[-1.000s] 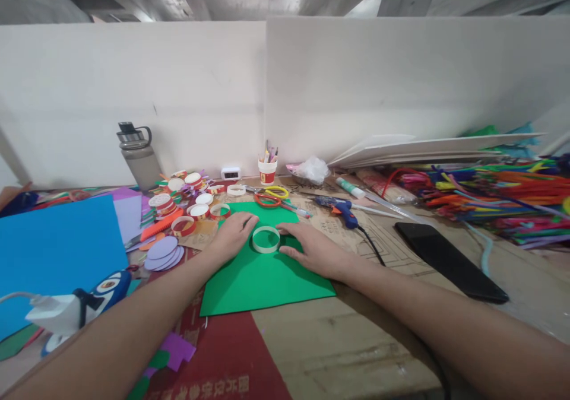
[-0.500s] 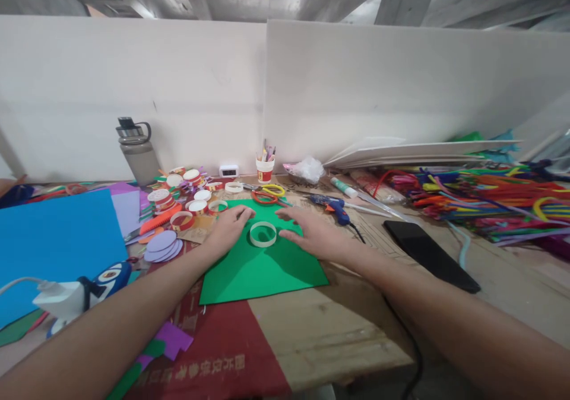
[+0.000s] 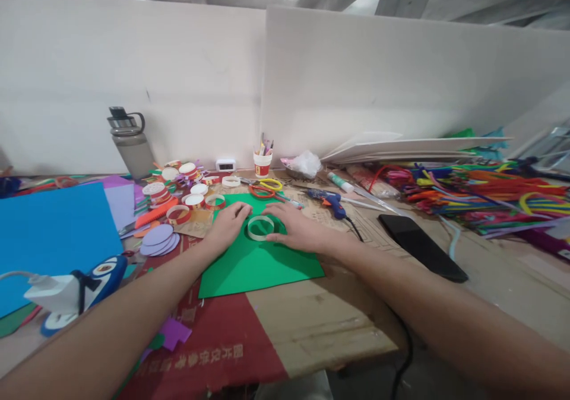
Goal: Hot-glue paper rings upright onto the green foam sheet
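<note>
A pale ring (image 3: 260, 228) lies on a green sheet (image 3: 262, 263) in the middle of the table. Just right of the ring is my right hand (image 3: 291, 227), its thumb and fingers spread apart around the ring's right side. My left hand (image 3: 229, 223) rests over the sheet's left part, left of the ring, with its fingers curled together; whether anything is between its fingertips is too small to tell. Beyond the sheet lie red-handled scissors (image 3: 262, 192) and yellow-handled scissors (image 3: 271, 184).
Purple discs (image 3: 159, 240), an orange cutter (image 3: 155, 215) and red-and-white paper rings (image 3: 179, 213) lie left. A blue sheet (image 3: 53, 234) and bottle (image 3: 132, 148) are farther left. Rightward are a glue gun (image 3: 329, 203), black phone (image 3: 421, 245) and colourful pipe cleaners (image 3: 490, 192).
My right hand has moved left, closer to the ring. My left hand has hardly moved. The whole view has shifted slightly.
</note>
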Motion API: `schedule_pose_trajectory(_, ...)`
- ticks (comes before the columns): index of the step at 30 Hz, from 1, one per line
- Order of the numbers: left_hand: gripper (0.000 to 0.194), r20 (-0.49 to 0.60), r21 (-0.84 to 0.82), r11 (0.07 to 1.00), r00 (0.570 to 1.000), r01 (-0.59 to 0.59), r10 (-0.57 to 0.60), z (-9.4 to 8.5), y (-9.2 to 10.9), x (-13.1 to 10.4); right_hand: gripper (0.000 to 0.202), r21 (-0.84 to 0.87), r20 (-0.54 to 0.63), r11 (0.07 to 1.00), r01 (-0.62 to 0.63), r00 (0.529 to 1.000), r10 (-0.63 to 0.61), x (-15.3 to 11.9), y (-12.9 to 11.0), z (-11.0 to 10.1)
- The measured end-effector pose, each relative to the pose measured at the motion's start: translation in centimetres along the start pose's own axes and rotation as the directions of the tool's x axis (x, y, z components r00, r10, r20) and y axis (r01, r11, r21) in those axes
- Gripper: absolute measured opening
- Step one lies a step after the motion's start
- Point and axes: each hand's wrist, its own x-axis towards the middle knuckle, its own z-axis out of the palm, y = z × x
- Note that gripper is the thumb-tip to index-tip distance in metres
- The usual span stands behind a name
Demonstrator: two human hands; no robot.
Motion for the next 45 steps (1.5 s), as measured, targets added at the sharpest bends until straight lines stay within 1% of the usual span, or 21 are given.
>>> schedule_pose_trajectory(3, 0.033, -0.020, -0.009, 1.000, 1.000, 0.000, 0.000, 0.0, -0.2, 0.1, 0.071, 0.011, 0.013, 0.997, -0.076, 0.997, 0.075, 0.3, -0.1, 0.8)
schedule_pose_trajectory(5, 0.033, -0.028, 0.000, 1.000, 1.000, 0.000, 0.000, 0.1, -0.3, 0.1, 0.074, -0.004, 0.027, 0.993, -0.120, 0.992, 0.120, 0.5, -0.4, 1.1)
schedule_pose_trajectory(7, 0.034, -0.026, 0.009, 1.000, 1.000, 0.001, 0.000, 0.1, -0.2, 0.1, 0.070, -0.028, 0.025, 0.989, -0.143, 0.989, 0.144, 0.5, -0.5, 1.0)
schedule_pose_trajectory(9, 0.036, -0.016, 0.020, 1.000, 1.000, 0.005, -0.005, 0.1, -0.1, 0.1, 0.064, -0.041, 0.032, 0.992, -0.120, 0.992, 0.121, 0.1, -0.4, 0.2)
schedule_pose_trajectory(11, 0.036, -0.003, 0.030, 0.999, 1.000, 0.014, -0.014, 0.1, 0.1, 0.0, 0.058, -0.024, 0.113, 0.999, -0.030, 0.993, 0.033, -0.6, 0.0, -1.3)
schedule_pose_trajectory(12, 0.037, 0.007, 0.035, 0.999, 1.000, 0.020, -0.020, 0.1, 0.2, 0.0, 0.059, -0.012, 0.174, 1.000, -0.001, 0.985, 0.003, -1.0, 0.3, -2.1)
schedule_pose_trajectory(14, 0.037, 0.027, 0.045, 0.998, 0.999, 0.032, -0.034, 0.0, 0.3, 0.1, 0.065, 0.006, 0.292, 1.000, 0.016, 0.956, -0.017, -1.7, 0.9, -3.7)
schedule_pose_trajectory(17, 0.038, 0.039, 0.061, 0.997, 0.998, 0.036, -0.039, 0.0, 0.4, 0.2, 0.073, 0.035, 0.368, 0.998, 0.056, 0.927, -0.065, -2.4, 1.4, -5.3)
schedule_pose_trajectory(19, 0.037, 0.032, 0.066, 0.997, 0.999, 0.030, -0.032, 0.0, 0.3, 0.2, 0.074, 0.041, 0.363, 0.998, 0.055, 0.929, -0.066, -2.4, 1.5, -5.6)
schedule_pose_trajectory(23, 0.035, 0.026, 0.073, 0.997, 0.999, 0.018, -0.020, 0.1, 0.3, 0.3, 0.079, 0.056, 0.339, 0.998, 0.035, 0.939, -0.052, -2.2, 1.4, -5.3)
schedule_pose_trajectory(28, 0.034, 0.037, 0.091, 0.996, 0.999, 0.024, -0.027, 0.0, 0.4, 0.3, 0.069, 0.072, 0.385, 0.997, 0.036, 0.921, -0.061, -2.3, 1.3, -5.2)
schedule_pose_trajectory(33, 0.034, 0.054, 0.095, 0.995, 0.998, 0.028, -0.033, -0.1, 0.6, 0.3, 0.077, 0.072, 0.440, 0.994, 0.080, 0.892, -0.103, -2.6, 1.2, -5.8)
schedule_pose_trajectory(35, 0.033, 0.054, 0.092, 0.995, 0.998, 0.030, -0.035, -0.1, 0.7, 0.2, 0.078, 0.062, 0.459, 0.995, 0.084, 0.883, -0.103, -2.7, 1.0, -6.1)
schedule_pose_trajectory(38, 0.032, 0.055, 0.086, 0.996, 0.998, 0.025, -0.030, 0.0, 0.7, 0.2, 0.068, 0.089, 0.454, 0.996, 0.014, 0.889, -0.053, -2.5, 1.0, -6.3)
schedule_pose_trajectory(40, 0.032, 0.048, 0.082, 0.996, 0.998, 0.025, -0.029, 0.0, 0.7, 0.2, 0.058, 0.134, 0.425, 0.990, -0.050, 0.905, -0.012, -2.3, 1.3, -6.2)
schedule_pose_trajectory(42, 0.032, 0.044, 0.083, 0.996, 0.998, 0.031, -0.035, 0.0, 0.7, 0.2, 0.050, 0.158, 0.343, 0.982, -0.101, 0.939, 0.042, -1.9, 1.8, -5.7)
schedule_pose_trajectory(44, 0.032, 0.050, 0.090, 0.995, 0.998, 0.035, -0.040, 0.0, 0.7, 0.2, 0.043, 0.154, 0.208, 0.976, -0.152, 0.971, 0.118, -1.6, 2.3, -5.1)
schedule_pose_trajectory(45, 0.032, 0.048, 0.095, 0.995, 0.998, 0.036, -0.041, 0.0, 0.7, 0.1, 0.038, 0.153, 0.141, 0.973, -0.174, 0.978, 0.152, -1.4, 2.5, -4.8)
